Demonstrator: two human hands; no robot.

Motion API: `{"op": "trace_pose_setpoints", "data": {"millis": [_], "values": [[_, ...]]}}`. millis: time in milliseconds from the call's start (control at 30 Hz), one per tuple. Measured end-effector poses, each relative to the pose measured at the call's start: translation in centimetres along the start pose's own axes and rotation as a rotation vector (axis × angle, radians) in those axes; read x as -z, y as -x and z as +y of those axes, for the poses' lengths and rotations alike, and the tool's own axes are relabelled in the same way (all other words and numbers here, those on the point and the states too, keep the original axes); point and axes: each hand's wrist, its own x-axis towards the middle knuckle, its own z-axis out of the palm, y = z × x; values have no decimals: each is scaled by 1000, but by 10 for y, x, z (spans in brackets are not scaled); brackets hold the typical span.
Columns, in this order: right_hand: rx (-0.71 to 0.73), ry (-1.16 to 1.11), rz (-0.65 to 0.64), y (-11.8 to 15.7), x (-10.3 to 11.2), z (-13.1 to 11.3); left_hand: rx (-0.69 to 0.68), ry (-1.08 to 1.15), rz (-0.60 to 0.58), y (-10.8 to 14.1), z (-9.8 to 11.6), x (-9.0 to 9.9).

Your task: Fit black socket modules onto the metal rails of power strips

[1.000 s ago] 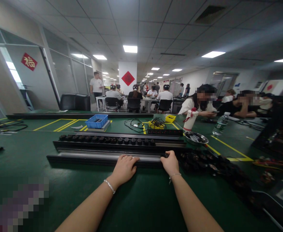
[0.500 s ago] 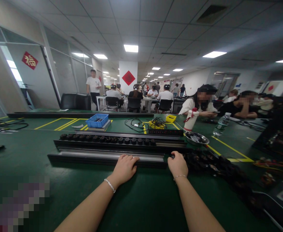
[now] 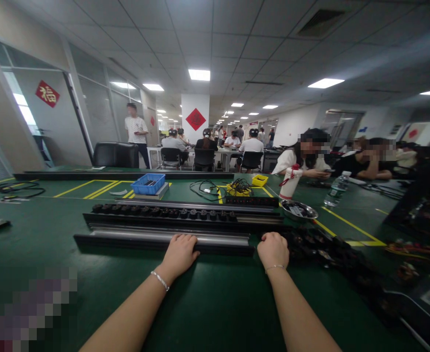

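A long black metal channel (image 3: 126, 239) with a shiny grey inner face lies across the table in front of me. My left hand (image 3: 181, 254) is closed over its near edge, fingers hooked into the trough. Just past the channel's right end, my right hand (image 3: 273, 252) is curled with the knuckles up. Its fingertips are hidden, so what it grips, if anything, cannot be made out. A heap of linked black socket-like parts (image 3: 321, 249) starts right beside that hand. Behind the channel, another black channel (image 3: 259, 218) carries a row of round black modules (image 3: 163, 212).
Farther back are a blue bin (image 3: 148, 184), a yellow bin (image 3: 259, 181), tangled black cables (image 3: 203, 188) and a power strip (image 3: 251, 201). To the right stand a metal bowl (image 3: 299, 210), a white bottle (image 3: 291, 183) and a water bottle (image 3: 337, 189). People sit across the table.
My left hand has slid left along the channel. My right hand has shifted slightly right, its fingers curled further under. A standing person in the background has moved left.
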Motion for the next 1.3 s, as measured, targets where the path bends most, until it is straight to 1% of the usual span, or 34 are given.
{"op": "trace_pose_setpoints", "data": {"millis": [133,300,400,467,567,700,833,967,1167,1300], "values": [[62,-5,25,-2,-4,-1,-10,21,-26,-1,-11,1],[174,-23,3,-7,-12,3,-32,52,-31,0,-13,5],[221,55,-28,-7,-15,5,-18,54,-13,0,-13,10],[236,140,-80,-6,-16,4,-3,58,14,-1,-13,15],[192,262,-155,-4,-15,1,6,73,38,-1,-14,19],[119,356,-198,-4,-9,-1,1,100,25,-2,-17,17],[50,421,-233,-8,-1,7,-3,101,18,-2,-19,14],[-4,441,-236,-11,3,17,-11,92,22,-3,-19,13],[-16,464,-253,-13,1,19,-5,82,36,-3,-19,16],[-37,531,-319,-18,5,24,-2,81,49,-3,-19,20]]}}
